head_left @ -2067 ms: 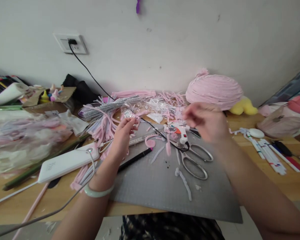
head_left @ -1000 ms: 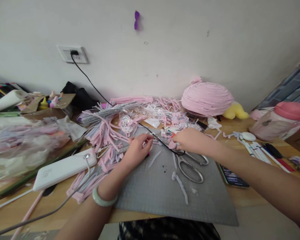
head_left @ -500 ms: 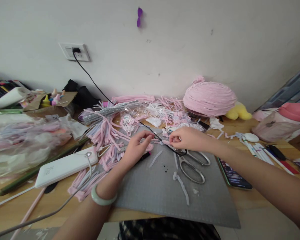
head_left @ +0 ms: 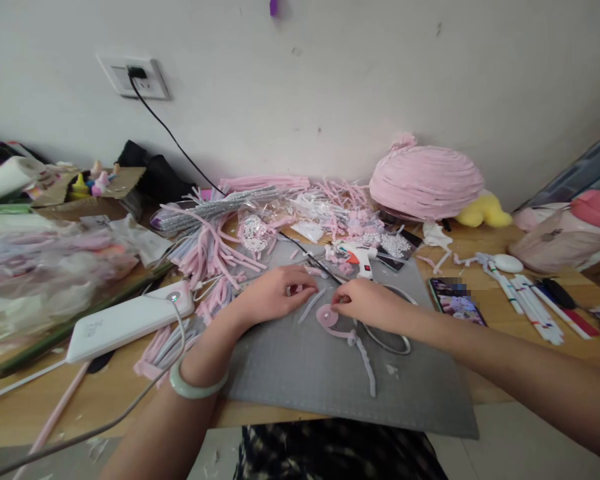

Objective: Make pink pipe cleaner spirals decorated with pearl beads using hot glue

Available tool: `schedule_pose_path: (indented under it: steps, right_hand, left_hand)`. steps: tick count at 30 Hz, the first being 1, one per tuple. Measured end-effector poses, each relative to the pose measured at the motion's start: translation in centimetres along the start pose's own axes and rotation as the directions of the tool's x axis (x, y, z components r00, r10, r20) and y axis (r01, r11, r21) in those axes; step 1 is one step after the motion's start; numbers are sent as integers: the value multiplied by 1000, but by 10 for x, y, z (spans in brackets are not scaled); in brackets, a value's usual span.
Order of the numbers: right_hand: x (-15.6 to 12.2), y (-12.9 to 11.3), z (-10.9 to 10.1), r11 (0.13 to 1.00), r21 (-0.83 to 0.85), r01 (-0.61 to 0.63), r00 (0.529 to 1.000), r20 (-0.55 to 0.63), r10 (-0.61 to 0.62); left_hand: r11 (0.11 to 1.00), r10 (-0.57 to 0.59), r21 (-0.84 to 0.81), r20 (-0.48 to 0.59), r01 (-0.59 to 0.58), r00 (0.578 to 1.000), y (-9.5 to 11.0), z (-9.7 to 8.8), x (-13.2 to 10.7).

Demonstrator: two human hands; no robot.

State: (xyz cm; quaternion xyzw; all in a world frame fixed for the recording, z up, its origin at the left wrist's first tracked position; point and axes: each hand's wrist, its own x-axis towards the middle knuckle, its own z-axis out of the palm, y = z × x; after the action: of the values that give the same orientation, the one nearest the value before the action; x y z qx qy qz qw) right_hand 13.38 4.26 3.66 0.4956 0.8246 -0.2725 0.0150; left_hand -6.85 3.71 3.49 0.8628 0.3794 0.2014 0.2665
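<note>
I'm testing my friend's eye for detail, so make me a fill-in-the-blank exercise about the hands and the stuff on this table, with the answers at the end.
1. The right hand touches a pink coil over the ____ mat.
2. The pale bracelet is on the ____ wrist.
3. The lumpy thing beside the big pink bundle is ____.
4. The cord running down from the wall socket is ____.

Missing words: gray; left; yellow; black.

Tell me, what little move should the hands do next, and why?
Perhaps the left hand should steady the pink pipe-cleaner coil: only the right hand seems to touch it, at its edge, and its tail trails over the gray cutting mat.
</note>
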Motion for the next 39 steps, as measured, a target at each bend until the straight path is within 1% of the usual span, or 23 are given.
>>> schedule_pose_path:
  steps: [2, 3, 4, 6, 9, 11, 16, 19, 22, 25, 31, 36, 39]
  right_hand:
    - [-1, 2, 4, 995, -98, 3, 998, -69, -10]
    - [-1, 3, 6, 993, -116, 9, 997, -79, -19]
    - [-1, 5, 8, 994, -110, 17, 997, -77, -26]
    - [0, 8, 11, 999, -44, 22, 998, -50, -24]
    - [-1, 10, 14, 999, 46, 2, 1000, -11, -2]
    - [-2, 9, 13, 998, 67, 6, 1000, -15, -5]
    - [-4, 6, 14, 999, 12, 38, 998, -43, -38]
    - [-4, 8, 21, 994, -62, 86, 994, -69, -91]
    - [-4, 11, 27, 982, -121, 146, 982, -100, -158]
    - [-4, 12, 30, 971, -159, 181, 975, -102, -199]
    - [-3, 11, 31, 956, -202, 211, 972, -63, -227]
    - [-3, 13, 32, 955, -215, 206, 973, -62, -224]
    - [-2, 13, 33, 957, -205, 203, 974, -55, -219]
  left_hand:
    - [992, 59, 106, 87, -69, 994, 1, 2, -4]
    - [984, 61, 158, 114, -79, 992, 3, 4, -6]
    - [976, 51, 205, 129, -77, 990, 4, 5, -10]
    - [958, 9, 281, 137, -47, 991, 9, 8, -18]
    - [946, -15, 322, 138, -31, 990, 17, 14, -32]
    - [942, -11, 333, 125, -31, 992, 21, 19, -40]
    - [930, -31, 368, 44, 12, 999, 19, 36, -55]
    - [915, -48, 401, 26, 34, 998, 19, 41, -56]
    - [909, -62, 413, 27, 45, 998, 18, 41, -53]
    - [906, -61, 421, 28, 43, 998, 15, 41, -49]
    - [907, -34, 421, 45, 12, 998, 7, 44, -45]
    - [916, -17, 400, 29, 4, 999, 3, 46, -46]
    - [917, -2, 399, 52, -19, 999, 2, 47, -47]
